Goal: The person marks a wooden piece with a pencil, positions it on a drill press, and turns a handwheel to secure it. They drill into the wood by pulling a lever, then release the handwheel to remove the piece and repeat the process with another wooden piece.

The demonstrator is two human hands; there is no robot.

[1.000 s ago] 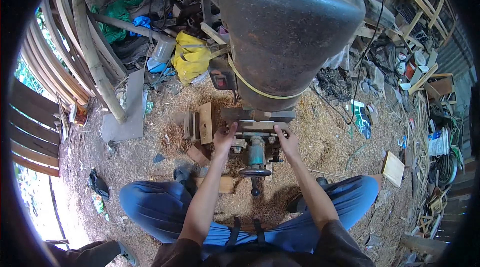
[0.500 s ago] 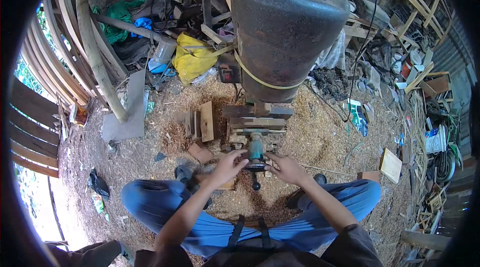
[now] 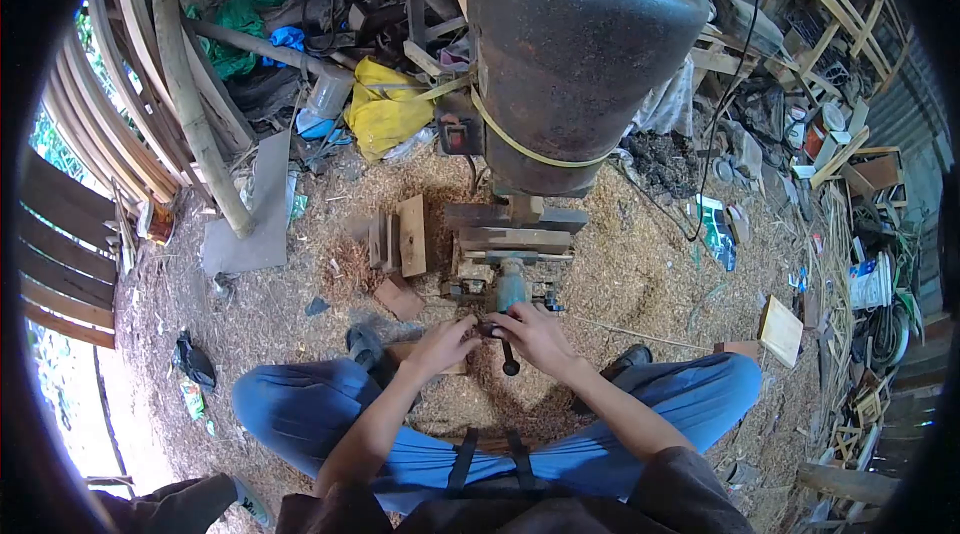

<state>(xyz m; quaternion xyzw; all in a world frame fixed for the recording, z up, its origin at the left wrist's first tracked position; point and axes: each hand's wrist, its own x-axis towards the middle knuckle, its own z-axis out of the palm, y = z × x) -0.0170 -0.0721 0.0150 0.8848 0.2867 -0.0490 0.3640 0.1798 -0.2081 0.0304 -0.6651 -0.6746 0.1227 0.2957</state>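
Observation:
Both hands are at the black handwheel (image 3: 491, 330) on the near end of a vise-like clamp with a worn green body (image 3: 512, 286). My left hand (image 3: 440, 346) has its fingers curled at the wheel's left edge. My right hand (image 3: 540, 339) lies over the wheel's right side, fingers bent around the rim and covering much of it. A crank handle with a black ball knob (image 3: 511, 367) points toward me between the hands. Beyond the green body, a wooden piece (image 3: 515, 240) sits in the clamp, below the large dark machine housing (image 3: 580, 64).
A red switch box (image 3: 458, 137) is fixed on the machine's left. Wood blocks (image 3: 411, 236) stand in sawdust beside the clamp. A yellow sack (image 3: 385, 109) lies behind, and a pale board (image 3: 781, 331) rests at right. A black cable (image 3: 712, 144) hangs right of the housing.
My right hand has moved left and over the handwheel, and its fingers have closed more. My left hand has shifted slightly left and down. The view has tilted slightly.

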